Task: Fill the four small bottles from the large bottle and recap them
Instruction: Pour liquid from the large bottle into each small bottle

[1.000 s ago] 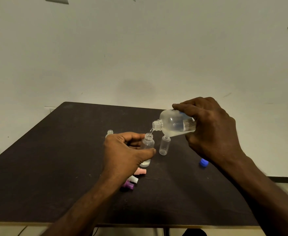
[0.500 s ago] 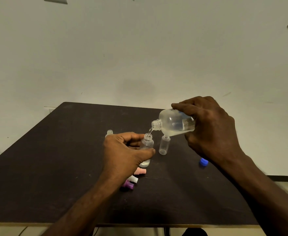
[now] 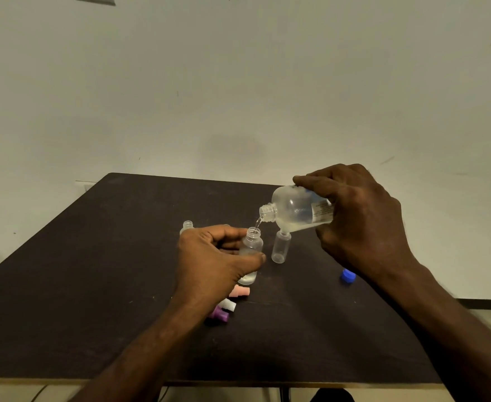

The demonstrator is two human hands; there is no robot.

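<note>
1. Right hand: fingers and thumb curled round the body of the large bottle, holding it tipped on its side above the bench, open neck pointing left and slightly down.
2. Large bottle: translucent, partly filled with clear liquid; a thin stream runs from its mouth into the small bottle just below. It carries a white label with dark print, too small to read.
3. Left hand: fingers and thumb wrapped round the small bottle, gripping it upright, base on the bench. A little clear liquid sits at its bottom.
4. Second small bottle: uncapped, upright, just right of the held one, under the large bottle.
5. Third small bottle: uncapped, behind the left hand, mostly hidden.
6. Caps: pink cap, white cap and purple cap lying together near the left wrist.
7. Blue cap: on the bench beside the right wrist, well apart from the others.
</note>
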